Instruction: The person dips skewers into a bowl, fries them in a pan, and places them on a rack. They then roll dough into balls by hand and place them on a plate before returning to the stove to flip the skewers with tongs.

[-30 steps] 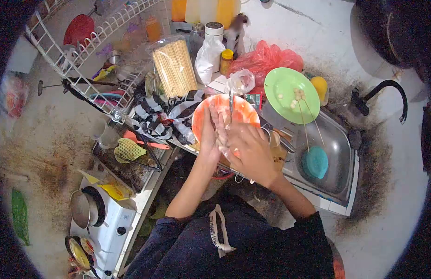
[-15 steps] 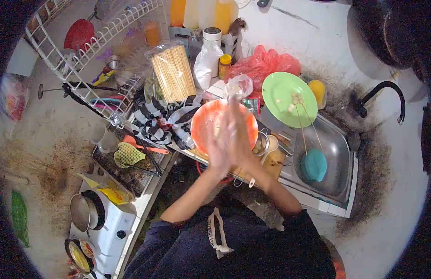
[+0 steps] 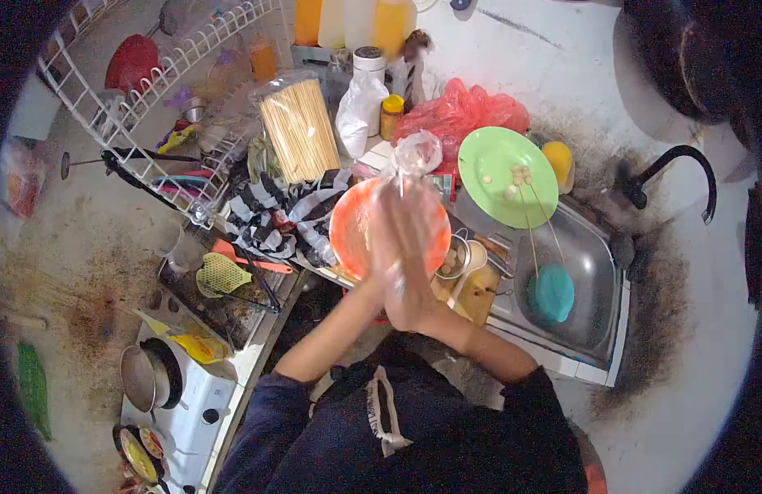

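Observation:
My left hand (image 3: 383,251) and my right hand (image 3: 412,284) are pressed palm to palm, fingers stretched away from me and blurred by motion. Whatever may be between the palms is hidden. Beneath them is an orange bowl (image 3: 345,230) with pale residue or mixture on its inside. Just right of the bowl stands a small metal strainer (image 3: 458,253) with pale round balls in it. Farther right, a green plate (image 3: 488,177) holds several small pale balls, some on two wooden skewers (image 3: 533,235) that reach over the sink.
The steel sink (image 3: 591,284) holds a teal bowl (image 3: 552,292) under a black faucet (image 3: 673,156). Behind the orange bowl are a pack of skewers (image 3: 299,128), a red plastic bag (image 3: 463,119) and a yellow-capped jar (image 3: 392,115). A white stove (image 3: 188,395) stands at lower left.
My joined hands have shifted slightly toward me and slid against each other, the right palm now lower. The whole view has moved a little.

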Action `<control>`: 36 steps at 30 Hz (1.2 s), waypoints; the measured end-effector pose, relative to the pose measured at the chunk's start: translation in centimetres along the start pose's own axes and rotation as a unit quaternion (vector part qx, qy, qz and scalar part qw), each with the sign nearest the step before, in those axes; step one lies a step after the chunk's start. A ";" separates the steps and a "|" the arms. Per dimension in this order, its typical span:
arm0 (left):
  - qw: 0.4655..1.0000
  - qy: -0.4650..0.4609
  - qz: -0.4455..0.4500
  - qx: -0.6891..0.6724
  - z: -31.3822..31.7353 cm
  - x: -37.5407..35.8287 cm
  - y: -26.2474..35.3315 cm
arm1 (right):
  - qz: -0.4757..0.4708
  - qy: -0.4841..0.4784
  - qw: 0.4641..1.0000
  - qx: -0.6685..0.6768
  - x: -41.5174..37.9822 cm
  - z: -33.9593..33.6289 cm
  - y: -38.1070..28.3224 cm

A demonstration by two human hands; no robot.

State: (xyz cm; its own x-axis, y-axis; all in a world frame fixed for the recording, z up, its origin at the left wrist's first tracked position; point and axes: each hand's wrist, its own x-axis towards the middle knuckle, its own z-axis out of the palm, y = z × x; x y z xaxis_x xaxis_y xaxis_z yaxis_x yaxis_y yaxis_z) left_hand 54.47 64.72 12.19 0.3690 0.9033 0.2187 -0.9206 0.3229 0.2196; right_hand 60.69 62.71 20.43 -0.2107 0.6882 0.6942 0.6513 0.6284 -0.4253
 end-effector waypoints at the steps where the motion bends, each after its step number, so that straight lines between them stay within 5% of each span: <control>1: 1.000 0.000 -0.002 0.002 1.6 0.1 1.0 | -0.018 0.002 1.000 -0.007 -0.1 0.0 -0.1; 3: 0.980 -0.116 -0.018 -0.159 7.9 -0.5 3.7 | -0.055 0.006 0.998 -0.023 -0.3 -0.2 -0.3; 4: 0.996 -0.013 -0.008 0.088 8.7 -1.1 2.9 | -0.074 0.008 0.997 -0.032 -0.3 -0.4 -0.4; 5: 0.996 -0.016 -0.009 0.089 8.7 -1.2 1.8 | -0.074 0.011 0.997 -0.034 0.4 -0.9 -2.2; 7: 0.985 -0.010 0.006 0.170 7.4 -0.7 -0.3 | 0.341 -0.064 0.937 -0.037 1.5 -1.7 -5.8; 8: 0.988 -0.042 -0.150 0.016 5.5 -0.6 0.4 | 0.343 -0.062 0.936 -0.037 1.2 -1.8 -5.7; 9: 0.987 -0.040 -0.155 0.016 3.8 0.8 0.0 | 0.195 -0.062 0.979 0.007 0.7 -1.9 -5.3; 11: 0.919 -0.337 -0.030 -0.202 1.7 4.4 -0.6 | -0.115 -0.055 0.988 0.092 -0.3 -2.1 -4.1; 12: 0.981 -0.080 0.032 0.174 9.6 1.2 2.2 | -0.105 -0.046 0.993 0.039 -0.6 -1.8 -2.6; 16: 0.977 -0.034 -0.142 0.158 9.0 0.3 0.2 | -0.008 -0.004 0.997 -0.076 1.3 -1.9 0.8; 17: 0.977 -0.035 -0.144 0.156 8.5 0.9 -0.6 | 0.161 0.214 0.959 0.091 1.2 1.3 -0.4; 18: 0.978 -0.083 -0.143 0.126 8.2 1.6 -1.2 | 0.311 0.411 0.820 0.250 1.1 2.8 -1.0; 19: 0.977 -0.131 -0.142 0.096 7.8 2.5 -1.6 | 0.312 0.414 0.819 0.247 1.2 1.0 -1.3; 20: 0.984 -0.093 -0.146 0.042 7.8 4.2 -1.4 | 0.136 0.204 0.956 0.159 1.6 -2.3 -1.9; 21: 0.983 -0.095 -0.152 0.041 7.7 5.0 -1.3 | -0.050 -0.029 0.997 0.055 1.6 -4.3 -2.2; 24: 0.993 -0.102 0.013 0.061 10.8 6.1 -0.6 | -0.010 0.005 1.000 -0.015 1.7 -4.9 1.2; 26: 0.987 -0.056 -0.035 0.148 11.5 4.9 -2.4 | 0.092 0.063 0.991 -0.071 3.1 -6.2 3.1; 29: 0.972 -0.037 -0.072 0.221 11.7 5.2 -4.8 | 0.099 0.144 0.985 -0.007 4.1 -7.0 1.4; 31: 0.989 0.053 -0.137 -0.027 11.6 8.3 -5.1 | 0.311 0.196 0.900 -0.234 3.0 -2.0 4.4; 32: 0.996 -0.042 -0.062 0.039 10.6 9.9 -5.5 | 0.141 0.104 0.977 -0.120 3.0 -4.6 3.3; 33: 0.996 -0.043 -0.065 0.037 9.3 10.5 -5.5 | -0.039 0.005 0.999 0.000 2.9 -7.5 2.2; 36: 0.993 -0.096 -0.069 0.008 13.7 9.1 -3.5 | 0.023 0.015 0.992 -0.121 3.5 -9.4 5.1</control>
State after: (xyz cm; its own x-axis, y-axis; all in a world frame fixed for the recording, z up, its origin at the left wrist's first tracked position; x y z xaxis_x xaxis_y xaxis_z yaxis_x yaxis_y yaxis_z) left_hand 62.77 67.97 26.46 0.5104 0.7799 0.3622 -0.8580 0.4337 0.2753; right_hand 70.12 64.91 26.08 -0.1582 0.7010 0.6954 0.8165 0.4889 -0.3071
